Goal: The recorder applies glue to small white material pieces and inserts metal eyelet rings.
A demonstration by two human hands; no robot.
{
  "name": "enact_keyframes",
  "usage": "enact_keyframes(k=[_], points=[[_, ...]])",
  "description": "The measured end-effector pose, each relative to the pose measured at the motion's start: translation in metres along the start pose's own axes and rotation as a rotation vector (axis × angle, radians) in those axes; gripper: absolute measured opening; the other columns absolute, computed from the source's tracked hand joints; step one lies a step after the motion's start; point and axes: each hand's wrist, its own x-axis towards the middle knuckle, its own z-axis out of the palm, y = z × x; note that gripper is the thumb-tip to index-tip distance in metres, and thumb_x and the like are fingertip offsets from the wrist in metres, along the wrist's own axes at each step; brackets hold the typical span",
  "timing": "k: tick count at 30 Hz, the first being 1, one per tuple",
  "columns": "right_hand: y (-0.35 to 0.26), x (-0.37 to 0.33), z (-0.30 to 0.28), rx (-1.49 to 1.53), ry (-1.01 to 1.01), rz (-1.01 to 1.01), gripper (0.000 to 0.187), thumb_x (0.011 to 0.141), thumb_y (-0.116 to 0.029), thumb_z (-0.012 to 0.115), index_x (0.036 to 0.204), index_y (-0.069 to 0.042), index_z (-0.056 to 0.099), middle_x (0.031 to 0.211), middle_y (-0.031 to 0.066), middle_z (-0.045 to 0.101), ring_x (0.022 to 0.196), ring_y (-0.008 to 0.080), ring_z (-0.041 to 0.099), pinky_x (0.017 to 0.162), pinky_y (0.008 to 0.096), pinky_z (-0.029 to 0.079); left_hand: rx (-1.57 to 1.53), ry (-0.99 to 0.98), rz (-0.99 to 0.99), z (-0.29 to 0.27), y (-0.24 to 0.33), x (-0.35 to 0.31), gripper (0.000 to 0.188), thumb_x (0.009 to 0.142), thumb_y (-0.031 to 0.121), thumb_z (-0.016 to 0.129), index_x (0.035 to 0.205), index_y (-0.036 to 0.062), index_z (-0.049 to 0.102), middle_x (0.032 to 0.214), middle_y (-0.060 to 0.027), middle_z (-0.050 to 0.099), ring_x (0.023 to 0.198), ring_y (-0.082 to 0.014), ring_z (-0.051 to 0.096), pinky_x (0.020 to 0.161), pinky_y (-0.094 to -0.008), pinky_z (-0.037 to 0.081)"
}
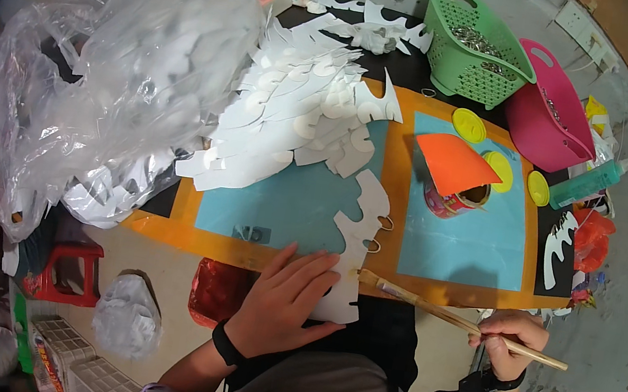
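Left grip (288, 299) flat, hiding the white cutout's (357, 236) lower part.

In front of the person, the blue mat (293, 201) on the tabletop (394, 155) is free in its near part, so a hand can pass there. The pile of white cutouts (294, 111) and the big plastic bag (119, 75) block the left side. On the right blue mat (470, 245) the tin can (457, 201) (under an orange paper (451, 162)) stands in the way; behind it are the green basket (473, 49) and pink basket (549, 110).
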Motion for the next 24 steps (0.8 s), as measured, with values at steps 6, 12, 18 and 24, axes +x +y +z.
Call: enact_keyframes(k=[6, 12, 18, 24], points=[[0.002, 0.01, 0.012, -0.006, -0.049, -0.006, 0.007, 0.081, -0.002, 0.067, 0.082, 0.004, 0.065, 0.066, 0.0139, 0.067, 0.056, 0.0203, 0.067, 0.053, 0.0283, 0.055, 0.006, -0.009, -0.001, -0.001, 0.0, -0.003, 0.058, 0.069, 0.033, 0.083, 0.113, 0.0051, 0.058, 0.129, -0.0123, 0.057, 0.119, -0.0295, 0.057, 0.108, -0.051, 0.035], [-0.001, 0.01, 0.0, -0.07, -0.077, -0.021, 0.007, 0.08, -0.003, 0.069, 0.08, 0.003, 0.066, 0.065, 0.0134, 0.067, 0.055, 0.0195, 0.067, 0.053, 0.0264, 0.053, -0.003, -0.007, 0.001, 0.0, 0.0, -0.003, 0.057, 0.07, 0.033, 0.083, 0.113, 0.0047, 0.058, 0.129, -0.0129, 0.057, 0.119, -0.0296, 0.057, 0.108, -0.051, 0.035], [-0.007, 0.016, 0.007, -0.086, -0.109, -0.058, 0.009, 0.081, -0.006, 0.07, 0.078, 0.002, 0.067, 0.065, 0.0121, 0.067, 0.057, 0.0194, 0.066, 0.053, 0.0264, 0.053, -0.002, -0.016, -0.006, -0.001, -0.001, -0.003, 0.056, 0.069, 0.033, 0.083, 0.111, 0.0046, 0.059, 0.129, -0.0131, 0.058, 0.119, -0.0296, 0.058, 0.108, -0.0507, 0.035], [-0.001, -0.002, -0.021, -0.107, 0.196, -0.181, 0.021, 0.087, -0.022, 0.071, 0.08, -0.003, 0.065, 0.062, 0.0105, 0.063, 0.051, 0.0185, 0.061, 0.05, 0.0282, 0.049, -0.01, -0.015, 0.011, 0.001, 0.0, 0.003, 0.056, 0.069, 0.034, 0.083, 0.111, 0.0048, 0.059, 0.128, -0.0125, 0.058, 0.119, -0.0297, 0.058, 0.108, -0.0508, 0.035]])
